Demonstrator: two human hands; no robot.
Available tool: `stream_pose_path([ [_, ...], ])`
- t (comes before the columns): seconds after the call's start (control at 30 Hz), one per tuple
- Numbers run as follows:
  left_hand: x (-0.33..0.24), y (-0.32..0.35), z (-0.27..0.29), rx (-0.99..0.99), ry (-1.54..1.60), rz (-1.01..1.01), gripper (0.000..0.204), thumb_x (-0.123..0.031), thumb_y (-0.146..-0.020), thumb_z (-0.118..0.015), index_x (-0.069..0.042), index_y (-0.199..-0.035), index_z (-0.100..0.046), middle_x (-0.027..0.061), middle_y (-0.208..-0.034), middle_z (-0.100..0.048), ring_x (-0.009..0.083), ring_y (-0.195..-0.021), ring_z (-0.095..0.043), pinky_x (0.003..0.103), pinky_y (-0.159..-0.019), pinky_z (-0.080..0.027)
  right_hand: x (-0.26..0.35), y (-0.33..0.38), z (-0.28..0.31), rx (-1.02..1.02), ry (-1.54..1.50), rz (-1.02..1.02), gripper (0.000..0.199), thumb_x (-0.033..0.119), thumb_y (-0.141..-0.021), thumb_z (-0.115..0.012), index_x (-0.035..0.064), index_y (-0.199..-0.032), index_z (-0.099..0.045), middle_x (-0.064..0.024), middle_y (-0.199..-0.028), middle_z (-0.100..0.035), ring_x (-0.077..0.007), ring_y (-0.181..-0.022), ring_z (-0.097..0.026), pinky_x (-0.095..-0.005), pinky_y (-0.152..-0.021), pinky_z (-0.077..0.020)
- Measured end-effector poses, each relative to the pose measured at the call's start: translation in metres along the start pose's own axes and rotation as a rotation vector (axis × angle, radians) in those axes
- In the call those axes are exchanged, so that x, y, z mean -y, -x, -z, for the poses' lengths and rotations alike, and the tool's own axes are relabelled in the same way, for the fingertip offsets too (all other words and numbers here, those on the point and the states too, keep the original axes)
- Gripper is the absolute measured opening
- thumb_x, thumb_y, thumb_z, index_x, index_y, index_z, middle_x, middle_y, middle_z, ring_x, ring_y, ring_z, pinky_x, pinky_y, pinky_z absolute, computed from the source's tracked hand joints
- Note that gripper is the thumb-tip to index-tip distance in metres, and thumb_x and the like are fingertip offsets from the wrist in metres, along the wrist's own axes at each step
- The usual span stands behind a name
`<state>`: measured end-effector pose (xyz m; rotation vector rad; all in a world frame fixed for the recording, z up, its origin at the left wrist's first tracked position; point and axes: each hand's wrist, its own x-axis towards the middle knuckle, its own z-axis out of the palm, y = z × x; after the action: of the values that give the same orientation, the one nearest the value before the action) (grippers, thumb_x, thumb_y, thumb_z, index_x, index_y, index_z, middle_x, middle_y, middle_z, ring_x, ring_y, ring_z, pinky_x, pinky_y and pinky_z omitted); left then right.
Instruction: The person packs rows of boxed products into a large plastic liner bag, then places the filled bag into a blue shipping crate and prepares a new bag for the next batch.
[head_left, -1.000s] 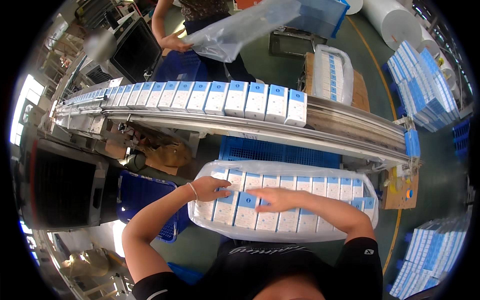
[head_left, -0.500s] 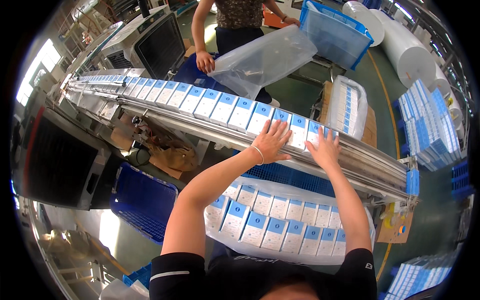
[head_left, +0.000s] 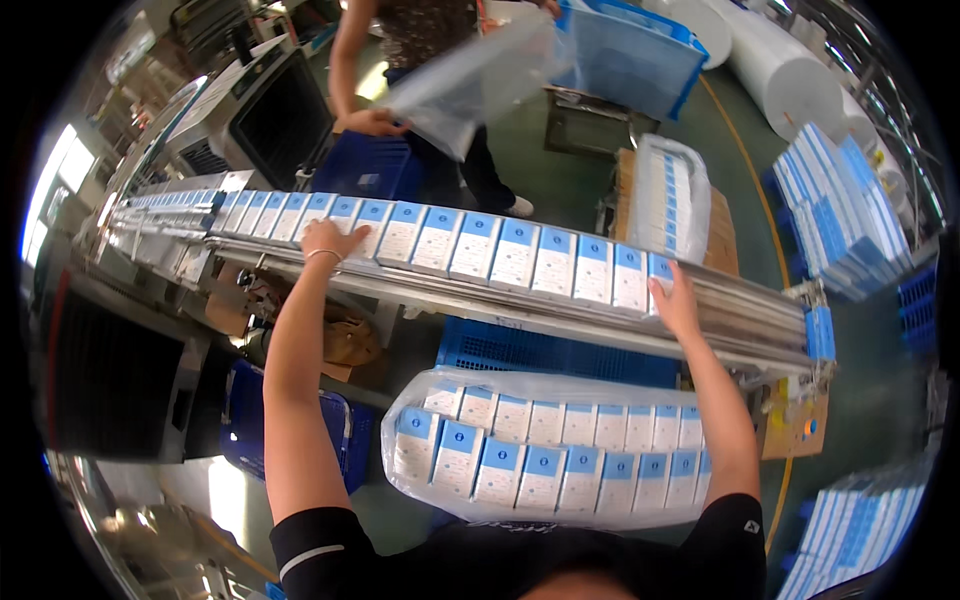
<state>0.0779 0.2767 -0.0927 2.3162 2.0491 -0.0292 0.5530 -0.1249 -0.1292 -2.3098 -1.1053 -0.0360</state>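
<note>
A long row of upright white cartons point(head_left: 515, 255) with blue tops stands side by side on the metal conveyor point(head_left: 745, 318). My left hand point(head_left: 328, 241) lies on cartons left of the row's middle, fingers stretched forward and thumb spread to the right. At the row's right end, my right hand point(head_left: 677, 303) rests against the last carton point(head_left: 659, 272), with thumb and fingers apart; part of its contact is hidden. Below the conveyor, right in front of me, a clear plastic bag point(head_left: 398, 452) holds two rows of similar cartons point(head_left: 543, 477).
Across the conveyor a person point(head_left: 425, 45) handles a blurred clear plastic bag point(head_left: 470, 85). A light-blue crate point(head_left: 630, 55) and a bagged pack of cartons point(head_left: 668, 195) stand beyond. Blue crates point(head_left: 345, 425) lie lower left. Flat stacks point(head_left: 840, 215) and white rolls point(head_left: 785, 75) are at right.
My left hand has moved left along the row, away from my right hand. My right hand now sits at the row's end. The co-worker's bag has shifted left.
</note>
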Motion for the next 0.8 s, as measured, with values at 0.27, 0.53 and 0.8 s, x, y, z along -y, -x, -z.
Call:
stream_pose_path([
  [0.27,-0.028,-0.001,-0.015,0.068,0.367,-0.082,0.107,-0.061,-0.057,-0.080,0.013,-0.123,-0.041,0.0317,-0.119,-0.057,0.0386,-0.113,-0.058,0.040,-0.094,-0.047,-0.002,-0.016,0.039,0.186,0.053,-0.139,0.051,0.038,-0.077,-0.071,0.0140,-0.119,-0.056,-0.0202,-0.112,-0.050,-0.0384,-0.108,-0.054,-0.0418,-0.093,-0.0441],
  [0.53,-0.142,0.070,-0.004,0.203,0.145,-0.357,0.083,-0.053,-0.069,-0.067,-0.022,-0.140,-0.039,0.0346,-0.136,-0.033,0.0527,-0.113,-0.050,0.047,-0.096,-0.045,-0.057,-0.046,0.074,0.506,0.219,-0.490,0.095,0.059,-0.064,-0.073,0.0109,-0.140,-0.043,-0.0391,-0.148,-0.009,-0.0456,-0.142,-0.011,-0.0429,-0.111,-0.0275],
  [0.8,-0.182,0.075,-0.012,0.280,0.037,-0.126,0.104,-0.061,-0.063,-0.067,-0.019,-0.148,-0.027,0.0326,-0.140,-0.028,0.0519,-0.126,-0.038,0.054,-0.099,-0.038,-0.057,-0.046,0.072,0.461,0.310,-0.542,0.095,0.050,-0.061,-0.073,0.0116,-0.141,-0.038,-0.0340,-0.149,-0.014,-0.0488,-0.137,-0.021,-0.0504,-0.106,-0.0316],
])
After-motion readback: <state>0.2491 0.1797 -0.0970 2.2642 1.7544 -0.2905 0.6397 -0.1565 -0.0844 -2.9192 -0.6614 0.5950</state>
